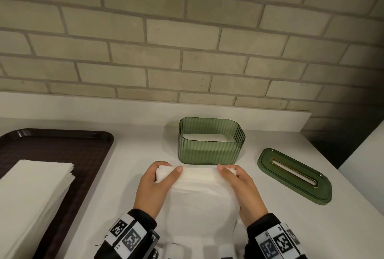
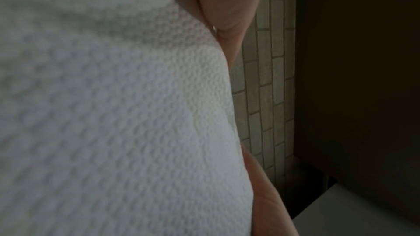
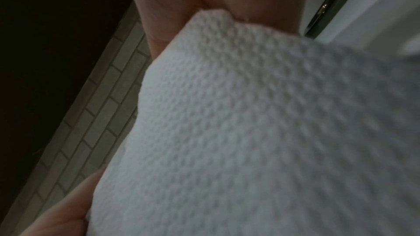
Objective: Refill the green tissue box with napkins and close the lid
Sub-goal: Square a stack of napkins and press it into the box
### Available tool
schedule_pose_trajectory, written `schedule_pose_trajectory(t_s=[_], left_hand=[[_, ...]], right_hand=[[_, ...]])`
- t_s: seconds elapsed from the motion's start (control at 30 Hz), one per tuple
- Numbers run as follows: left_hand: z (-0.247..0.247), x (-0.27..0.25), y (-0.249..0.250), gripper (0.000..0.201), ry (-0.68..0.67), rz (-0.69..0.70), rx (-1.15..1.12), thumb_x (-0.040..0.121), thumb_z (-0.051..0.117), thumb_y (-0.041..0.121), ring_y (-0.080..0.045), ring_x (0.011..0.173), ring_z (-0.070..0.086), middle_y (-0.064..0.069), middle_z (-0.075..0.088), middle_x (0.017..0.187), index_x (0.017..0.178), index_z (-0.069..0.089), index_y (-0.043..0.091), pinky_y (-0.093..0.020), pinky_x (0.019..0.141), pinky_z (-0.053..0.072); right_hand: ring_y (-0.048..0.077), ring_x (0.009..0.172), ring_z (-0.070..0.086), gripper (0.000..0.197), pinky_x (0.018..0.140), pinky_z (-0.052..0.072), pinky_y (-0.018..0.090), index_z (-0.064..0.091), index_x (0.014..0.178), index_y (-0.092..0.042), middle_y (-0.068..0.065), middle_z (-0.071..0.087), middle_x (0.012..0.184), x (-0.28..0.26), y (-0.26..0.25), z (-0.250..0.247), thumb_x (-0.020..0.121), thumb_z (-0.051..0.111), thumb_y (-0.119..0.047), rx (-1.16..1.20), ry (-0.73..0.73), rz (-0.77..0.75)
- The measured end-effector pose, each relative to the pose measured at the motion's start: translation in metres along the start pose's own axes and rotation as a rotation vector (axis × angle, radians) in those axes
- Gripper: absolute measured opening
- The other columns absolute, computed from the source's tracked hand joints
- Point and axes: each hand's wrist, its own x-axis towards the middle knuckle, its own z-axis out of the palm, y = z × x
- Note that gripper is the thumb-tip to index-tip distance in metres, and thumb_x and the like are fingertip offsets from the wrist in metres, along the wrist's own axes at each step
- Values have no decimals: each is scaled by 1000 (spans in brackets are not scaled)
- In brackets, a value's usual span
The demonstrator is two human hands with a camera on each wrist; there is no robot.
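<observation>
Surface: a white counter (image 1: 270, 227) was seen, bounded at the back by a low white ledge.
Room: a wall of pale bricks (image 1: 187, 40) was seen behind the ledge, and a dark gap was noted at the right end of the counter.
Tray: a dark brown tray (image 1: 62, 150) was seen at the left, bearing a spare stack of white napkins (image 1: 31, 192).
Green tissue box: the green tissue box (image 1: 209, 150) was found standing open on the counter, with white paper visible inside.
Lid: the lid (image 1: 295, 175) was laid flat to the right of the box, apart from it, slot upward.
Held napkins: a bundle of napkins (image 1: 203, 194) was held just in front of the box, its far edge close to the box's front wall.
Left hand: the left hand (image 1: 154, 188) was closed on the bundle's left far corner, thumb on top.
Right hand: the right hand (image 1: 242, 188) was closed on the right far corner likewise.
Hidden: the fingers beneath the bundle were covered by paper.
Wrist views: both were filled by blurred embossed paper (image 2: 113, 114) (image 3: 250, 132), so little else could be made out.
</observation>
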Motion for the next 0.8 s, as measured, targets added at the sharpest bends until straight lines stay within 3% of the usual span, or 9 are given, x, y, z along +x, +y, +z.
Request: schedule_pose_trajectory(t_s=[0.07, 0.17, 0.23, 0.33, 0.5, 0.6, 0.63, 0.7, 0.8], left_hand=[[1, -2, 2, 20, 3, 16, 20, 79, 73, 29, -5, 76, 56, 8, 61, 81, 87, 62, 14, -17, 69, 41], [3, -2, 3, 22, 50, 74, 131, 80, 70, 33, 8, 71, 53, 11, 59, 78, 83, 62, 13, -1, 63, 38], [2, -2, 4, 26, 75, 101, 194, 83, 67, 34, -2, 65, 52, 6, 57, 70, 79, 62, 8, 1, 58, 38], [0, 1, 0, 33, 70, 111, 203, 84, 64, 37, -13, 63, 50, 0, 54, 64, 74, 61, 6, -15, 60, 40], [-1, 3, 2, 38, 45, 128, 214, 81, 62, 46, -16, 64, 50, 3, 52, 61, 70, 58, 10, -21, 59, 39], [-12, 3, 12, 69, -233, 91, 225, 47, 67, 75, 2, 69, 60, 9, 61, 80, 93, 57, 24, -9, 59, 43], [-18, 5, 14, 81, -349, 63, 281, 36, 75, 73, 8, 75, 60, 10, 62, 89, 101, 53, 30, -7, 63, 44], [-26, 8, 20, 87, -484, 42, 480, 38, 93, 40, 4, 93, 58, 11, 60, 102, 110, 44, 39, -11, 77, 45], [-30, 15, 29, 76, -377, 137, 603, 56, 88, 10, -3, 96, 55, 10, 59, 103, 112, 45, 38, -11, 75, 44]], right_hand=[[21, 97, 62, 45, 90, 47, 37, 64, 88, -22, 6, 68, 103, -2, -1, -1, 61, 74, -57, -73, -9, -23], [19, 101, 61, 69, 92, 49, 34, 59, 103, -30, 4, 61, 112, -6, -3, -2, 44, 78, -59, -133, -113, -76], [20, 105, 60, 94, 96, 50, 35, 51, 116, -34, 4, 58, 114, -6, -4, -7, 32, 89, -53, -206, -232, -110], [12, 109, 60, 107, 98, 48, 28, 37, 128, -45, -4, 57, 117, -8, -9, -20, 38, 94, -32, -421, -416, -131], [4, 70, 58, 68, 70, 51, 17, 47, 111, -45, -5, 64, 94, -14, -18, -25, 64, 79, -8, -646, -380, -199], [6, 66, 57, 48, 65, 49, 18, 56, 98, -34, 0, 67, 83, -11, -17, -27, 67, 76, -3, -563, -295, -263], [6, 67, 58, 45, 65, 49, 17, 57, 97, -30, -1, 67, 83, -10, -17, -28, 68, 76, -2, -531, -281, -266], [4, 70, 60, 43, 67, 52, 18, 57, 98, -23, -2, 66, 86, -6, -17, -29, 69, 76, 3, -459, -251, -262], [5, 75, 63, 46, 68, 53, 22, 55, 104, -15, -3, 64, 90, 1, -17, -25, 71, 72, 12, -294, -226, -228]])
